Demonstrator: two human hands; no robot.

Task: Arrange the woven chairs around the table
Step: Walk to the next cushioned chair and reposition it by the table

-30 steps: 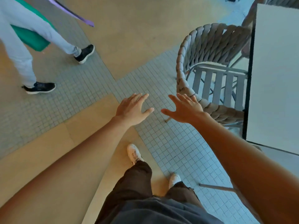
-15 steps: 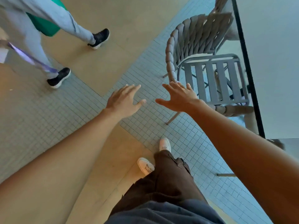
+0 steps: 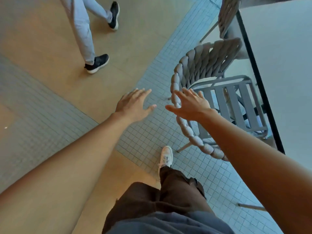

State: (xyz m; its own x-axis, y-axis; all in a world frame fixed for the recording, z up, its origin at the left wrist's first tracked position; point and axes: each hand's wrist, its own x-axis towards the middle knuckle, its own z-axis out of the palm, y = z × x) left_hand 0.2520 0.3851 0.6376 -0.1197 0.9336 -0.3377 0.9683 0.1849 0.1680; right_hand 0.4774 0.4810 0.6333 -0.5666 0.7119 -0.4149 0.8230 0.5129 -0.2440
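Note:
A grey woven chair (image 3: 199, 65) with a slatted seat stands tucked against the left edge of the pale table (image 3: 287, 65), which has a dark rim. My right hand (image 3: 190, 104) hovers open just over the chair's braided rim, fingers spread; I cannot tell whether it touches. Left of the chair, over the tiled floor, my left hand (image 3: 133, 105) is open and holds nothing. A second woven chair (image 3: 228, 12) stands farther along the same table edge, partly cut off at the top.
Another person's legs (image 3: 84, 31) in light trousers and black shoes cross the tan floor at upper left. A band of small grey tiles (image 3: 152, 132) runs diagonally underfoot. A thin chair leg (image 3: 251, 206) shows at lower right behind my arm.
I have stepped closer, and the chair sits lower and nearer in view. My right hand has reached over the chair's rim. The other person has walked to the right.

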